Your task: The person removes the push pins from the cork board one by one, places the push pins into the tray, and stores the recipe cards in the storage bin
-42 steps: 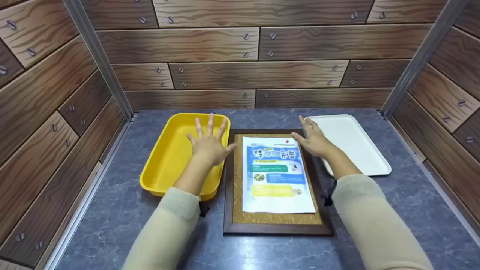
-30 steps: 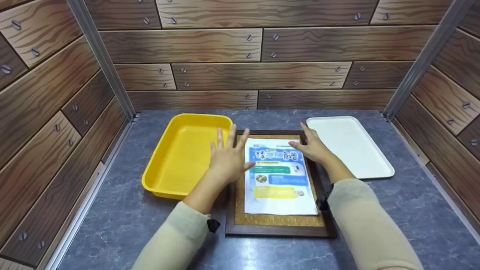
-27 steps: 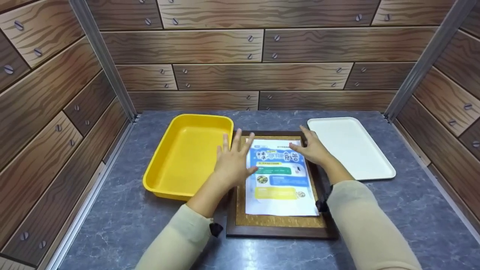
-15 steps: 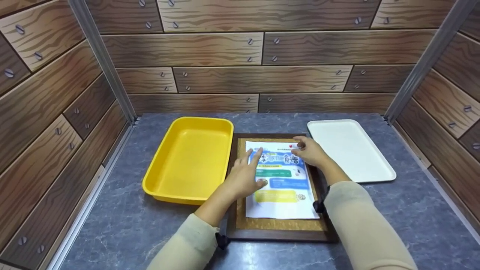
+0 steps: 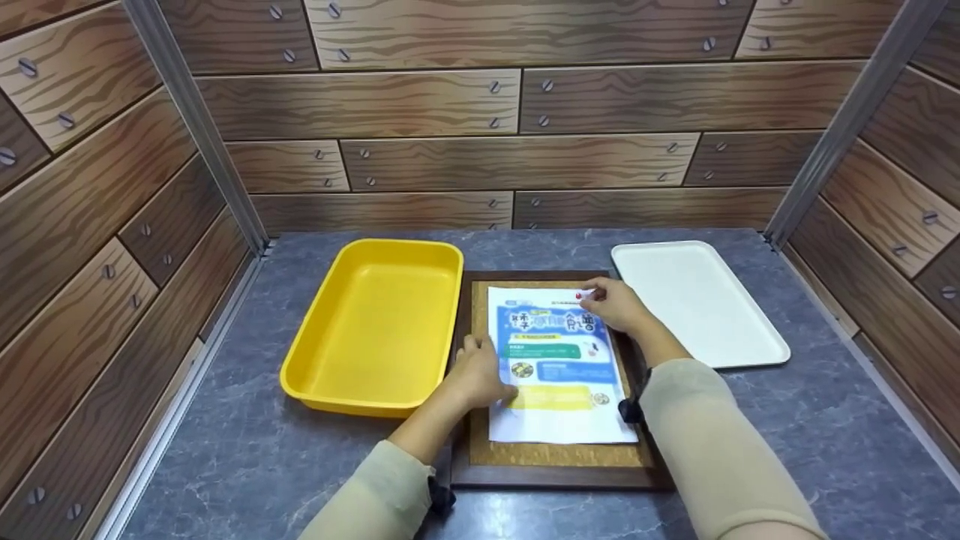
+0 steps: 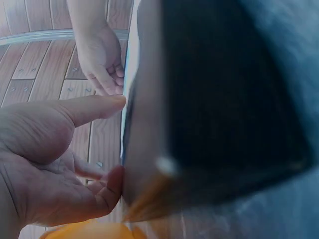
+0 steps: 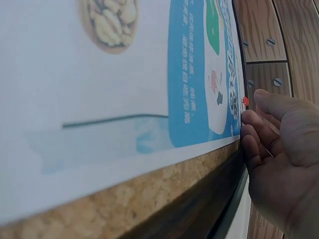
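Observation:
A printed sheet (image 5: pixel 555 420) in blue, green and yellow lies on a cork board (image 5: pixel 555 454) with a dark wooden frame (image 5: pixel 555 477). One red push pin (image 5: pixel 579 295) stands at the sheet's upper right corner. My right hand (image 5: pixel 619 306) is at that corner, thumb and index finger spread to either side of the pin; in the right wrist view, the pin (image 7: pixel 245 101) shows just beyond the fingertips. My left hand (image 5: pixel 478 375) rests at the sheet's left edge, thumb over the paper and fingers toward the frame. The left wrist view shows thumb and fingertips (image 6: pixel 115 181) against the board's surface.
To the left stands a deep yellow bin (image 5: pixel 360 337), its right rim close beside the board. A flat white tray (image 5: pixel 705 307) lies to the right, near the board's upper right. Wood-patterned walls enclose the grey marbled tabletop (image 5: pixel 225 450) at the back and sides.
My left hand has come from over the yellow bin, across the sheet, and down to its left edge. My right hand's fingers have drawn in around the red push pin.

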`<action>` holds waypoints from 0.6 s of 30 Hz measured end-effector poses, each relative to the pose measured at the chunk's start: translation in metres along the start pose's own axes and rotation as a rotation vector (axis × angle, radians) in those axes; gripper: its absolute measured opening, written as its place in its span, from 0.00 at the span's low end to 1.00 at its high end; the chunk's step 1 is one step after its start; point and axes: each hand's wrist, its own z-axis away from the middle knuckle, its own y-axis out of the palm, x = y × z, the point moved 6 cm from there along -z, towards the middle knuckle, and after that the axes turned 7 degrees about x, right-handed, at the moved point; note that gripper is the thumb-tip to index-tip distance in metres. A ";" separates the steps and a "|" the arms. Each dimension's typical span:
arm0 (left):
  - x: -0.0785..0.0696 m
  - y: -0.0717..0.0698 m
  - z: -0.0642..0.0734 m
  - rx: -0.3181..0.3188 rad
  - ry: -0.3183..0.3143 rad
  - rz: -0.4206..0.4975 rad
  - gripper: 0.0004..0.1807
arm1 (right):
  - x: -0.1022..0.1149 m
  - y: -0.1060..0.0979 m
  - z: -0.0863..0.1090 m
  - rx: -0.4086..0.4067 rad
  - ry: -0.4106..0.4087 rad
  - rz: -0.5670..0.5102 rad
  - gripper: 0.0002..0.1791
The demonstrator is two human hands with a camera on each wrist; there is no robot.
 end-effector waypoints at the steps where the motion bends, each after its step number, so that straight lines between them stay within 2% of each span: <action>1: 0.001 0.001 0.000 0.009 -0.013 -0.001 0.59 | 0.000 0.000 -0.001 -0.005 -0.002 -0.001 0.23; 9: 0.005 0.001 0.000 0.048 0.013 0.023 0.52 | -0.005 0.002 -0.008 -0.023 0.000 -0.020 0.19; 13: 0.006 0.002 0.000 0.026 0.070 0.058 0.50 | -0.005 0.001 -0.011 0.001 0.019 -0.028 0.18; 18: 0.010 0.004 0.002 -0.009 0.111 0.122 0.56 | -0.005 0.003 -0.013 0.031 0.051 -0.014 0.19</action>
